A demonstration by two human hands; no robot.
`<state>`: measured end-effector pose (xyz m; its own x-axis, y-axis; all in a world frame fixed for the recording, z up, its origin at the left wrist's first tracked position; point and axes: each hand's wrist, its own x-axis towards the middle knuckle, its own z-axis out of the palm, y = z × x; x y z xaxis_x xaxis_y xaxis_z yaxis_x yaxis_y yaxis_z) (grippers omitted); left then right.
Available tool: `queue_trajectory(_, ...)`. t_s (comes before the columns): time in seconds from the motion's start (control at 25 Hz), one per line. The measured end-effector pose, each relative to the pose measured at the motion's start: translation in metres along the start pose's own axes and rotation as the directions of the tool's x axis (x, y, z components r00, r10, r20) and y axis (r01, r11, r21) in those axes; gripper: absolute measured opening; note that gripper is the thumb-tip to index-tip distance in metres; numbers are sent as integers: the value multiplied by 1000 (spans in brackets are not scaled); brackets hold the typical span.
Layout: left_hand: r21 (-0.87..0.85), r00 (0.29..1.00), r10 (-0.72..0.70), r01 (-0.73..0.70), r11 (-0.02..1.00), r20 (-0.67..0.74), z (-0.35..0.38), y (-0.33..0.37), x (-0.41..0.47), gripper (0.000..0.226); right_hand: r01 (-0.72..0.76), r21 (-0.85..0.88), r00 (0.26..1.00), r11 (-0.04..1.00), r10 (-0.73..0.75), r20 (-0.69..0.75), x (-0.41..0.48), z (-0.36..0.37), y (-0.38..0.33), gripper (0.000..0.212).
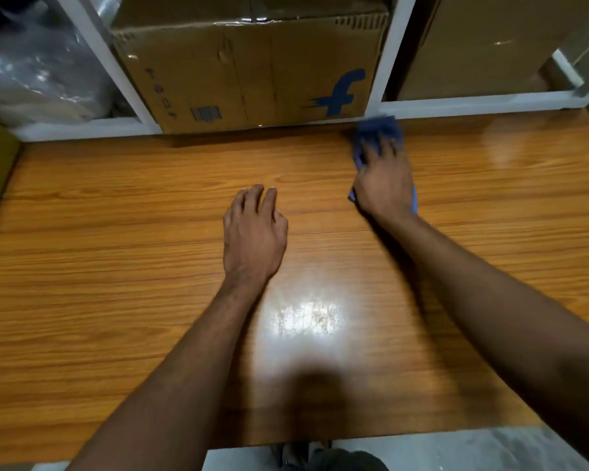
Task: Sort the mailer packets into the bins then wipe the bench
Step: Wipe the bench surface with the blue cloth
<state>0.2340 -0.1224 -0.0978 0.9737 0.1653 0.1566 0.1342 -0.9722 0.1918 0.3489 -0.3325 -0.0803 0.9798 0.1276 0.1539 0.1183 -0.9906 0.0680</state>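
My right hand presses a blue cloth flat on the wooden bench, far right of centre, close to the bench's back edge. The fingers spread over the cloth, and the hand is blurred. My left hand rests on the middle of the bench with fingers relaxed and holds nothing. No mailer packets show on the bench.
A large cardboard box with a blue logo stands behind the bench's back edge between white frame posts. A second box sits at the back right and clear plastic wrapping at the back left. The bench's front edge is near me.
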Motion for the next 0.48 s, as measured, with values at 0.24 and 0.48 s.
queue_trajectory(0.24, -15, 992, -107, 107, 994, -67, 3, -2, 2, 48, 70, 8, 995, 997, -71, 73, 24, 4, -66, 59)
queue_trajectory(0.48, -40, 994, 98, -100, 994, -43, -14, -49, 5, 36, -128, -32, 991, 991, 129, 39, 26, 1, -59, 58)
